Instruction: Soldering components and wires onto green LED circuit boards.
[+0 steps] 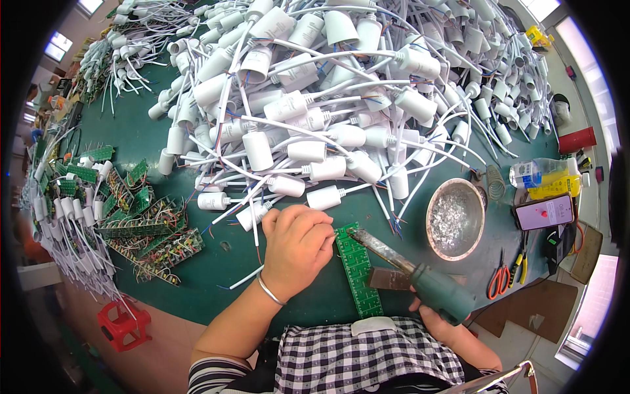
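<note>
As I look on through the head view, the slim green circuit board (359, 276) lies just below and right of the frame's centre, its far end beside the left hand (298, 243), its near end left of the right hand (436, 322). I'd judge it light, stiff and rather brittle — best taken by its long edges, away from the solder points. The left fingers are bunched at its top corner, though I can't tell what they pinch. The right hand grips the soldering iron (446, 293) by its thick handle — surely the only safe place — its tip over the board's far end.
</note>
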Demonstrator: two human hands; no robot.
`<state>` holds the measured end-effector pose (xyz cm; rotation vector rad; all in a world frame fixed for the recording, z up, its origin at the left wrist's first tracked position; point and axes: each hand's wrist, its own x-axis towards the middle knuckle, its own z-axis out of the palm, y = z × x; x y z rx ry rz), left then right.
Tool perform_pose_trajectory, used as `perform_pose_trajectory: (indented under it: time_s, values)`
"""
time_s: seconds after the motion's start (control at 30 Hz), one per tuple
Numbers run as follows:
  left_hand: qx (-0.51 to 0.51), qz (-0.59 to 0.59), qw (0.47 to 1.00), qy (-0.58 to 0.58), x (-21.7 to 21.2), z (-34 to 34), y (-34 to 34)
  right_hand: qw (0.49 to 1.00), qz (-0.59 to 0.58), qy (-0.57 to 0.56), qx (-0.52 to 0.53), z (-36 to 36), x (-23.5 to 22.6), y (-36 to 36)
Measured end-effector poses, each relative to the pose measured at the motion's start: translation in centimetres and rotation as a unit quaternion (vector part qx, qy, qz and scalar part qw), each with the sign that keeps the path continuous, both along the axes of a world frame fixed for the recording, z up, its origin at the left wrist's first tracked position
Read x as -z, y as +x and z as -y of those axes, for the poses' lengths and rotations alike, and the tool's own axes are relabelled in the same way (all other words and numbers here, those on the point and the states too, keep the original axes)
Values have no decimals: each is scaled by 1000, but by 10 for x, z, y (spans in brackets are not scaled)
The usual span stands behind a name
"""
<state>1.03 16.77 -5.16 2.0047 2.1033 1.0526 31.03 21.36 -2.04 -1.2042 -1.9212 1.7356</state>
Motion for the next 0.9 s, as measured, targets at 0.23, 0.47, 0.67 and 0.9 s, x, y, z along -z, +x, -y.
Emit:
perform_pose_trajectory:
  time_s: [0.23,0.47,0.67,0.9]
  values:
    - [5,-27,1000,-10,-2,-1,-5,997,52,59,-25,2,6,-1]
    - [4,-28,999,-16,-6,-1,-6,988,89,115,-52,0,2,-6]
    - [-4,-36,999,-14,-6,0,-5,986,88,118,-74,-3,-3,-10]
    - [-5,-52,999,-13,-7,-1,-4,967,60,226,-107,-5,3,1]
